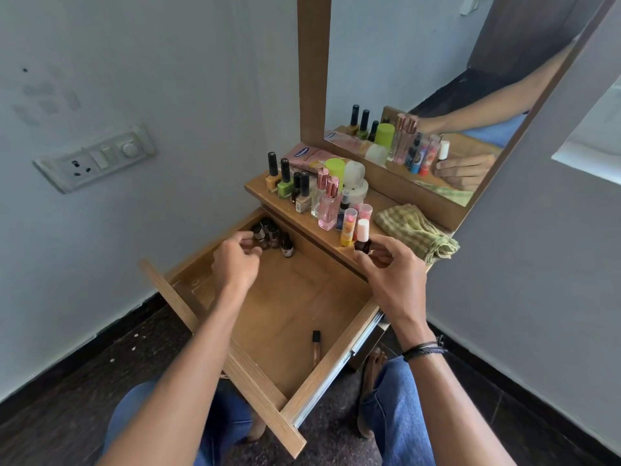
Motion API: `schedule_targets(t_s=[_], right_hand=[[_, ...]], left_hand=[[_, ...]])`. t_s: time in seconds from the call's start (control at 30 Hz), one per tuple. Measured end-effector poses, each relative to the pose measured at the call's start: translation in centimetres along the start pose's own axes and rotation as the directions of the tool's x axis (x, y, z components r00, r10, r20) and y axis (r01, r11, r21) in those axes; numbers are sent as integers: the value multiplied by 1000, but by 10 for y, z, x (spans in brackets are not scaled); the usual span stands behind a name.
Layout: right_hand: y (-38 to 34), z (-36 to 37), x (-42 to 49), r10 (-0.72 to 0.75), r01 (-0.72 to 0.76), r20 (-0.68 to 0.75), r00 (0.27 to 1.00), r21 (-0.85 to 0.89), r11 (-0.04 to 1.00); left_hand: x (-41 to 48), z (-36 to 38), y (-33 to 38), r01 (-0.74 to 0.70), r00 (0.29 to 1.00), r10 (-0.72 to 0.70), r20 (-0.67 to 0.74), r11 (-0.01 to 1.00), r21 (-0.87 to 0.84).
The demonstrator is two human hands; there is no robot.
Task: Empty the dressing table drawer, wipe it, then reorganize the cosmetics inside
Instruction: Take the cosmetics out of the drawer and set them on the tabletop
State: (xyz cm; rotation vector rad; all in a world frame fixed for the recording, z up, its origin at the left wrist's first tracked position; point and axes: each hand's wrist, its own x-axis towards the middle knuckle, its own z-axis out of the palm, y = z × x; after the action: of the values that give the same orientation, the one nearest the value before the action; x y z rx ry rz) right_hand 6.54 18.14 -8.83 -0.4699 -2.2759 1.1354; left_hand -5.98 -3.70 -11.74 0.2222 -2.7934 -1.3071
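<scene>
Bottle (363,245) looks light, fragile glass: hold its body.
Right hand (393,274) fingers pinch it above the drawer (285,314); left hand (235,264) grip unclear.

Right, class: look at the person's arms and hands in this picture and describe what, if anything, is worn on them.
Both forearms are bare, with no sleeves in view. The left hand and right hand wear no gloves. The right wrist carries a stack of thin dark cord bracelets; the left wrist carries nothing.
</scene>
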Motion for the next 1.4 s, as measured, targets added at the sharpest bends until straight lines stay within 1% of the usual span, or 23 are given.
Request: schedule_targets(t_s=[0.03, 0.1, 0.2, 0.3, 0.37, 0.5, 0.7, 0.93, 1.1, 1.23, 1.4], right_hand=[[0, 0, 0, 9, -9, 1, 1000, 0, 1000], [0, 0, 1, 18, -18, 7, 1000, -11, 1000], [0, 0, 1, 12, -12, 11, 1000, -41, 999], [0, -1, -1, 11, -10, 11, 1000, -56, 998], [0, -1, -2, 17, -17, 6, 1000, -63, 998], [-1, -1, -3, 27, -27, 3, 1000, -53, 998], [1, -1, -4, 25, -25, -1, 1000, -44, 999], [4, 0, -4, -2, 2, -18, 1000, -39, 999], [4, 0, -4, -10, 9, -23, 1000, -38, 999], [4, 1, -4, -17, 16, -26, 1000, -37, 999], [6, 1, -4, -22, 21, -32, 999, -30, 999]], left_hand=[[7, 1, -3, 29, 1000, -29, 8, 1000, 6], [18, 5, 0, 38, 999, -39, 26, 999, 23], [29, 15, 8, -24, 1000, 23, 8, 995, 93], [30, 23, 11, -122, 992, 128, -11, 965, 231], [30, 27, 9, -153, 987, 160, 2, 941, 301], [31, 31, 5, -190, 981, 187, 41, 922, 338], [28, 36, 14, -219, 976, 211, 61, 921, 321], [28, 41, 6, -234, 972, 220, 83, 934, 269], [27, 42, 8, -274, 961, 258, 97, 932, 237], [26, 41, 9, -311, 949, 285, 134, 915, 258], [29, 42, 7, -316, 943, 277, 183, 918, 239]])
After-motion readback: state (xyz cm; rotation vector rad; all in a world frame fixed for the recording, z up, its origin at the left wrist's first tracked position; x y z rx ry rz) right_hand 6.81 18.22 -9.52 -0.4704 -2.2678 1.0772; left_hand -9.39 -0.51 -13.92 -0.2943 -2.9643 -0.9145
